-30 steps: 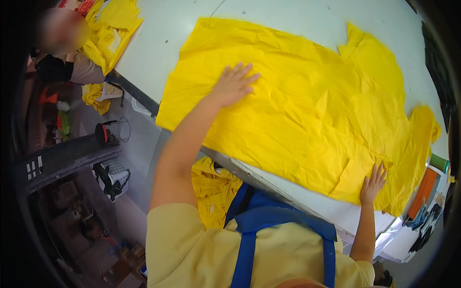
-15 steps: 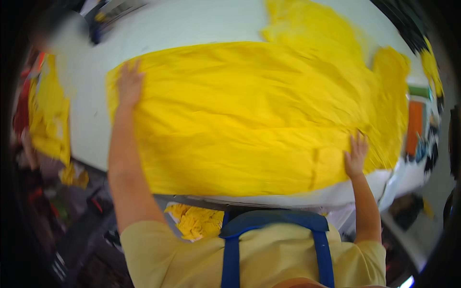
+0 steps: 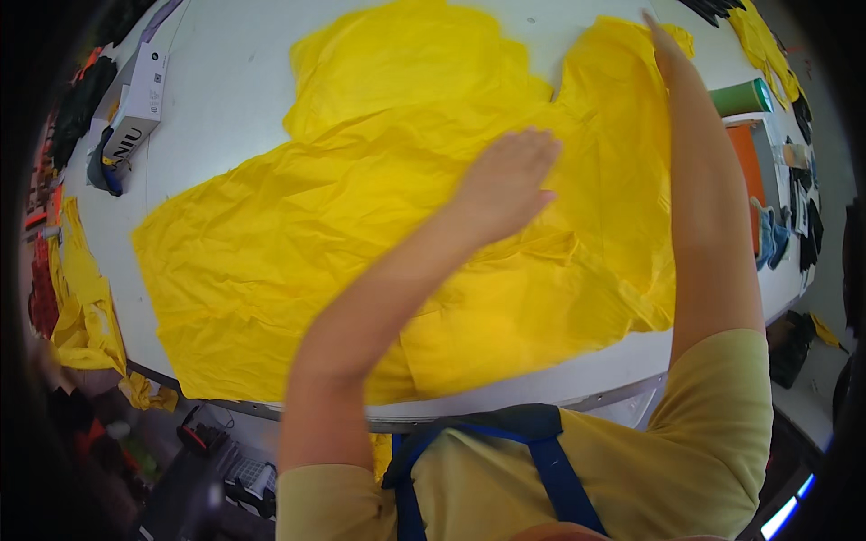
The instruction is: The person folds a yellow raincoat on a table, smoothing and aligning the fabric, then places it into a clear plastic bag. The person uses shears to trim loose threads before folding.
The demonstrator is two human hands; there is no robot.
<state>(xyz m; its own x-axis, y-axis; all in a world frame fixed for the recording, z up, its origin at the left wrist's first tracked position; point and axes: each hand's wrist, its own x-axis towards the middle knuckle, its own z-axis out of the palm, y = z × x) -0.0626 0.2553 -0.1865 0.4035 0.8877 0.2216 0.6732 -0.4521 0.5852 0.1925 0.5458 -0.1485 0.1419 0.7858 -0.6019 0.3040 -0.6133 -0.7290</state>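
- Left hand (image 3: 507, 180) lies flat and open, palm pressing the middle of the yellow garment (image 3: 361, 225) spread across the white table (image 3: 234, 90).
- Right hand (image 3: 666, 50) reaches the far sleeve edge; fingers look extended, gripping nothing as far as I can tell.
- Risk: wrinkles near the front hem could bunch if the palm drags sideways.

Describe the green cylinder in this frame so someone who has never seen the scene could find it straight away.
Start at the white work table covered by the big wrinkled yellow fabric sheet and go to its right edge, just past the person's outstretched right hand. There lies a short green cylindrical roll on its side, above a flat orange block. It is the only green, round thing there.
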